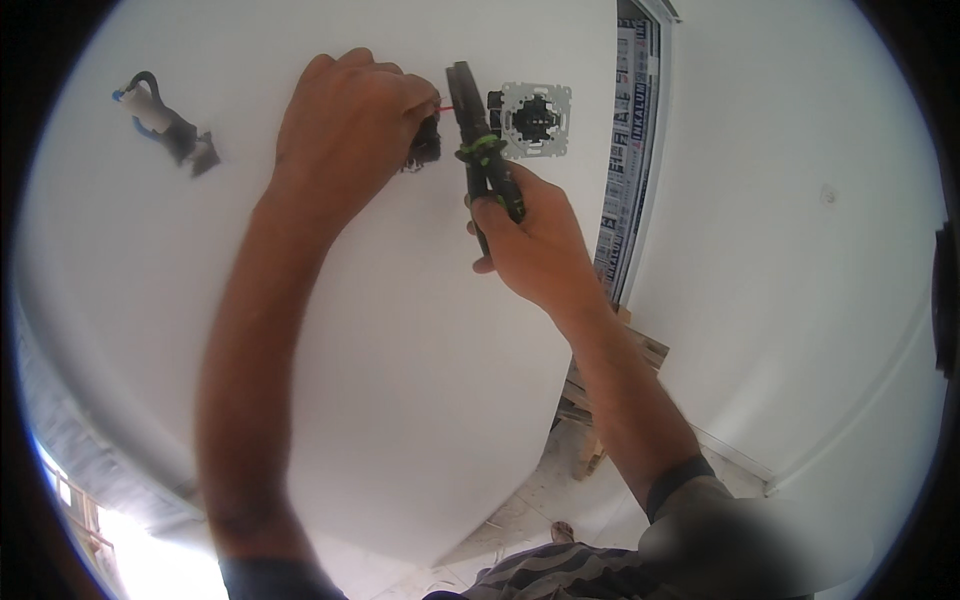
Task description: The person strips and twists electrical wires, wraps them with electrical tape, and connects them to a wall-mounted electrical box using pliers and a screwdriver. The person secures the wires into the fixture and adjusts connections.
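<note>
My right hand is wrapped round the black and green handles of a pair of pliers, whose jaws point up along the white wall. Left of the jaws, my left hand pinches a thin red wire with its fingertips. The wire runs toward the pliers; whether the jaws touch it I cannot tell. Below my left fingers a dark wall box opening shows in part, the rest hidden by the hand. Just right of the pliers, a socket insert with a metal mounting frame is fitted in the wall.
At the upper left, cables with a grey sleeve stick out of the wall. A window or door frame covered in printed film stands right of the socket insert. Wooden pallets lie on the floor below it. Bright light enters at the lower left.
</note>
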### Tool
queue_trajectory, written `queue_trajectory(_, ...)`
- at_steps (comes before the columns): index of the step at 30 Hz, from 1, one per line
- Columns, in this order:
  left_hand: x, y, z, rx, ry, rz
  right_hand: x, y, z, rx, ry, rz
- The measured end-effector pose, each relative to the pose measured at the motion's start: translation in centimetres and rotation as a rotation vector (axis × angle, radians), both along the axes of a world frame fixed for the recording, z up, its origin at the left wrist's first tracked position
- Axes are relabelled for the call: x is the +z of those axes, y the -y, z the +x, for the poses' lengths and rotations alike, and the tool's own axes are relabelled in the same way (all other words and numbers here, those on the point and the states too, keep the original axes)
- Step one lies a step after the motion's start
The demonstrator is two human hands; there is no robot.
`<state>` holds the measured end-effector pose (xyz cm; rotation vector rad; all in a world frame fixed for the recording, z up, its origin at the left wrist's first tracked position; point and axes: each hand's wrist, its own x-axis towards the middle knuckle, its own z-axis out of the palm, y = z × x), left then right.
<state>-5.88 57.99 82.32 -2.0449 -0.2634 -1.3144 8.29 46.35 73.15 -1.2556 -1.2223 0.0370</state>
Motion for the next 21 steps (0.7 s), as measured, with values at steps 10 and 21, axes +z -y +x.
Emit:
queue_trajectory(10,-0.24,0.27,-0.12,-0.053,0.017,-0.046,0.34,-0.93,-0.02,-0.078,0.14,-0.015)
queue_trajectory(21,-0.23,-0.06,0.03,-0.039,0.022,-0.004,0.66,-1.28,0.31,-0.206,0.246,-0.046)
